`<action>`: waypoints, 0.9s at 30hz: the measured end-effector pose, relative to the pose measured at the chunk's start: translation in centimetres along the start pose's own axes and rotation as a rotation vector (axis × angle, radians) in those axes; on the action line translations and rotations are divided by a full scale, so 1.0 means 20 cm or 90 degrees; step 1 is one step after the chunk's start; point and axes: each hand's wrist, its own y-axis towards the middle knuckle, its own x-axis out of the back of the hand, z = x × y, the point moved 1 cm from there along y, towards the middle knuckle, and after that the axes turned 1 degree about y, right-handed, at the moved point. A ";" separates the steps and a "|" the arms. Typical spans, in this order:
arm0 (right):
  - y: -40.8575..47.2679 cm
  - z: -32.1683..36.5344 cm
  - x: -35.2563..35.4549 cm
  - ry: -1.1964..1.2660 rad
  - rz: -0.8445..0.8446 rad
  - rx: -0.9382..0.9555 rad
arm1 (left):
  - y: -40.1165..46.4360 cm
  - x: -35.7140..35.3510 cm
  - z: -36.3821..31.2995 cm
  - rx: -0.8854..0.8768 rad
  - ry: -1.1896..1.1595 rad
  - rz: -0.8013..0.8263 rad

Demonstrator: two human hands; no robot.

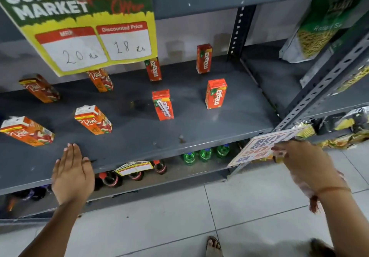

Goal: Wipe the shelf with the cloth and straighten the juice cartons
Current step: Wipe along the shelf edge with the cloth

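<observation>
A grey metal shelf holds scattered juice cartons, standing apart and turned at different angles. Several orange Real cartons stand on the left, among them one at the front left and one nearer the middle. Several red Maaza cartons stand on the right; one shows its straw side and another faces forward. My left hand is open and flat over the shelf's front edge, holding nothing. My right hand hovers at the shelf's right corner, fingers closed on a pale pink cloth that trails blurred under the wrist.
A yellow-green price poster hangs over the back left of the shelf. A "Buy 1 Get" sign sticks out by my right fingers. Drink bottles fill the shelf below. Snack packets sit in the right bay, behind a slotted upright.
</observation>
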 end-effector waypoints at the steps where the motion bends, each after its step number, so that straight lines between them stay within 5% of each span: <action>1: -0.03 0.00 0.02 0.024 -0.049 0.002 | 0.00 0.00 0.00 -0.002 -0.002 -0.001; 8: 0.20 0.18 0.11 0.281 -0.214 0.131 | 0.01 -0.04 0.02 -0.005 0.015 -0.011; 15: 0.91 0.37 0.20 0.414 -0.334 0.114 | 0.03 -0.09 0.04 0.003 0.000 -0.059; 22: 1.40 0.42 -0.09 0.297 -0.174 0.119 | 0.02 -0.10 0.05 -0.022 -0.021 -0.092; 27: 1.69 0.36 -0.22 0.289 -0.212 0.155 | 0.02 -0.12 0.05 -0.025 -0.025 -0.111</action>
